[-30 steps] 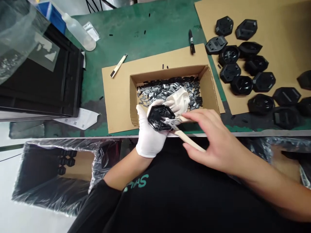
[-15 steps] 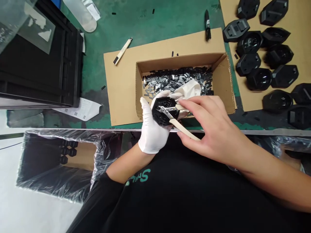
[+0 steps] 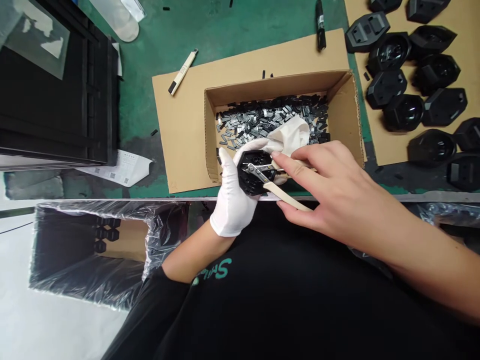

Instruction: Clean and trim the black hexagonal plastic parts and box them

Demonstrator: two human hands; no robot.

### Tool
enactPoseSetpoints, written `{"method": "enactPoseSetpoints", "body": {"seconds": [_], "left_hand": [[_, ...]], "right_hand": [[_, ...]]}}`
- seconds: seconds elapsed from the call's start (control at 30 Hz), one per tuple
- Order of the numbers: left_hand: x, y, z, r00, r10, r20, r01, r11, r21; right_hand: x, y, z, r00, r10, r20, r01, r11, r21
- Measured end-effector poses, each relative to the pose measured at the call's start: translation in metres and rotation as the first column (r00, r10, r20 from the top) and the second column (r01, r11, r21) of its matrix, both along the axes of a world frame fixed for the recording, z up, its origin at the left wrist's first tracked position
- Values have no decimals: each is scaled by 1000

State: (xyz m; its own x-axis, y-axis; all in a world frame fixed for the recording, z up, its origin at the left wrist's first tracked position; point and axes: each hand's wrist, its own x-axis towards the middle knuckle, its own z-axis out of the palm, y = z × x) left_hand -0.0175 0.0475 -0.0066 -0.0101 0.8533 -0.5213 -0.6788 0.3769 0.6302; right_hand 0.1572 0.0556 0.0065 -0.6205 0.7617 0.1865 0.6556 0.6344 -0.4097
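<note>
My left hand (image 3: 233, 207), in a white glove, holds a black hexagonal plastic part (image 3: 252, 186) with its hollow side up. Bare, my right hand (image 3: 326, 182) grips cream-handled nippers (image 3: 282, 194), handles spread. Their metal jaws lie over the inside of the part; what the tips touch is too small to tell. Just beyond both hands stands an open cardboard box (image 3: 208, 135) with many small black and grey pieces (image 3: 255, 120) in it. A crumpled white cloth or glove (image 3: 290, 134) lies on those pieces, partly behind my hands.
Several black hexagonal parts (image 3: 407, 111) stand on cardboard at the right. A cutter knife (image 3: 182, 72) and a black marker (image 3: 320, 27) lie past the box. At the left are a black crate (image 3: 48, 100), a paper sheet (image 3: 125, 167) and, below, a plastic-lined box (image 3: 127, 240).
The view has shifted slightly, so the table things sit a little higher and further left. The nippers stay over the part, with my right hand's grip nearly the same.
</note>
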Motion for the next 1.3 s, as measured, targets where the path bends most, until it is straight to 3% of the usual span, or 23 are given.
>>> {"method": "enactPoseSetpoints", "body": {"seconds": [0.2, 0.3, 0.4, 0.47, 0.53, 0.6, 0.67, 0.7, 0.77, 0.8, 0.83, 0.9, 0.97, 1.03, 1.1, 1.17, 1.23, 1.3], "left_hand": [[-2, 5, -5, 1000, -17, -20, 17, 1000, -1], [-2, 10, -6, 1000, 3, 11, -2, 998, -69], [-9, 15, -6, 998, -15, -59, 13, 1000, -22], [-22, 18, -6, 966, -23, -258, 56, 991, 124], [-40, 24, -8, 821, 53, -569, 151, 940, 305], [-60, 33, -11, 519, 215, -827, 320, 848, 421], [-78, 43, -12, 250, 247, -936, 545, 764, 347], [-84, 47, -13, 156, 232, -960, 617, 736, 278], [-88, 52, -11, 76, 181, -980, 663, 725, 186], [-85, 52, -10, 105, 169, -980, 647, 737, 196], [-80, 51, -9, 182, 160, -970, 602, 762, 238], [-64, 46, -6, 460, 114, -881, 440, 832, 337], [-47, 41, -2, 767, 6, -641, 261, 910, 321], [-32, 38, 1, 937, -120, -328, 189, 964, 187], [-25, 36, 5, 980, -178, -87, 183, 981, 57], [-25, 35, 7, 985, -172, 26, 172, 985, -17], [-28, 34, 8, 986, -158, 59, 160, 986, -40], [-29, 33, 7, 985, -163, 57, 166, 985, -55]], "right_hand": [[2, 8, -4, 995, 71, 74, -69, 997, -33], [-2, 11, -6, 998, 60, 4, -59, 996, -67], [6, 15, 3, 990, -28, -138, 11, 992, -124], [22, 18, 11, 975, -162, -150, 150, 984, -93], [48, 20, 13, 940, -325, -109, 325, 946, -16], [78, 20, 6, 889, -458, -18, 458, 888, 23], [106, 19, -8, 840, -535, 85, 535, 844, 22], [116, 19, -15, 823, -556, 117, 557, 830, 28], [124, 19, -27, 807, -583, 91, 575, 812, 99], [121, 20, -30, 807, -588, 48, 575, 803, 156], [113, 22, -33, 815, -580, -1, 567, 797, 209], [88, 31, -35, 861, -506, -51, 501, 828, 250], [59, 47, -39, 931, -365, -3, 358, 910, 209], [35, 67, -44, 967, -220, 129, 203, 970, 132], [23, 84, -46, 961, -157, 227, 148, 987, 59], [21, 92, -38, 958, -207, 199, 205, 978, 29], [22, 87, -22, 949, -311, 51, 309, 950, 51], [16, 73, -6, 940, -311, -138, 328, 937, 123]]}}
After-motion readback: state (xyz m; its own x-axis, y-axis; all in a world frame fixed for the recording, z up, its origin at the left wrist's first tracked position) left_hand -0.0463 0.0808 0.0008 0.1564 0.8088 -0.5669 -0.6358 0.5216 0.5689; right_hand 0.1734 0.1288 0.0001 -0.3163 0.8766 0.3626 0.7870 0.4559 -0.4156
